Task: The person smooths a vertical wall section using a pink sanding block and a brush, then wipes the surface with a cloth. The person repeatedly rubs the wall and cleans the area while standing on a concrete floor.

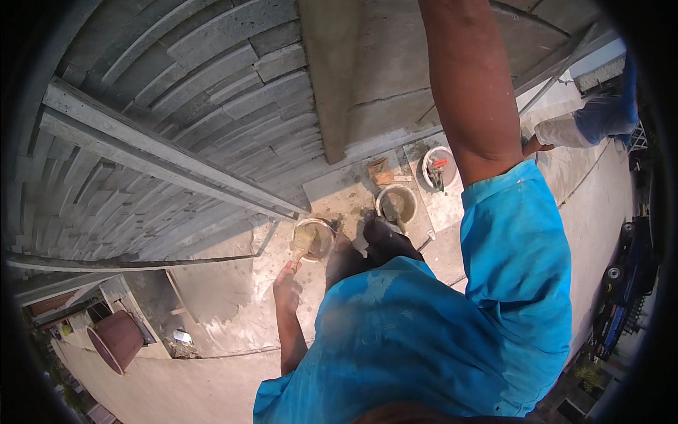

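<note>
My left hand [285, 277], low and left of my body, is closed round the handle of a wide brush [306, 236]. The brush head lies over a white-rimmed bucket [330, 241] by my feet; whether it touches the contents cannot be made out. My right arm [474, 78] stretches up past the top of the picture along the wall, so the right hand is out of sight. Another bucket [414, 201] in front of my feet holds greyish material and a tool with a handle.
A third bucket [426, 169] contains tools, one red. Long metal bars [169, 152] lean across the grey stone-clad wall [247, 92]. A brown pot [120, 339] stands lower left. Another person [593, 124] is at upper right. A dark vehicle [621, 283] shows at far right.
</note>
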{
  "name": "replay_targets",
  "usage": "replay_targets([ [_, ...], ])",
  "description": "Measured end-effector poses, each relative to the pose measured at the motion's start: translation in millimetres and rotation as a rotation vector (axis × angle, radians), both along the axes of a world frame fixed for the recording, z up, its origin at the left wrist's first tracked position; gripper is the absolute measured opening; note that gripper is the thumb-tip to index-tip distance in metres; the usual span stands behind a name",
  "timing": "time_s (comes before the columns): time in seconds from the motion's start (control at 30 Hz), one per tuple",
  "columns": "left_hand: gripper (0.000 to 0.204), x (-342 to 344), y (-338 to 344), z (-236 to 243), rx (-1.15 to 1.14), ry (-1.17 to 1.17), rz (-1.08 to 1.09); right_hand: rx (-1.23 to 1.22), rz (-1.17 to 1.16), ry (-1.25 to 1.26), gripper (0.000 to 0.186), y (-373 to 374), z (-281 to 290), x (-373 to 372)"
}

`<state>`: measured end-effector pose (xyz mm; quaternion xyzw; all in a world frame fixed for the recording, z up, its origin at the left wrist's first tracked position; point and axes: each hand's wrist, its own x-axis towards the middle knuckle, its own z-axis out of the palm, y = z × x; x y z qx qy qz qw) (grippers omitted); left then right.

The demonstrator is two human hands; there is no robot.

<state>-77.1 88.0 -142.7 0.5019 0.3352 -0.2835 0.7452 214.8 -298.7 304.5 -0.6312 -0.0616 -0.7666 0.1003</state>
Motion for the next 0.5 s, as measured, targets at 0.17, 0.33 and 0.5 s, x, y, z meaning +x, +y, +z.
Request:
replay_targets([
  [0.17,0.045,-5.8,15.7,5.8,0.084,0.036,-0.080,0.062,0.012,0.546,0.029,-4.8,-349.9,-32.5],
  [0.33,0.044,-10.4,23.9,10.7,0.084,0.076,-0.064,0.287,0.082,0.875,0.044,17.4,-456.3,-97.4],
  [0.5,0.043,8.3,22.0,-9.9,0.051,0.006,-0.052,0.140,0.262,0.235,0.047,1.4,-148.3,-51.2],
])
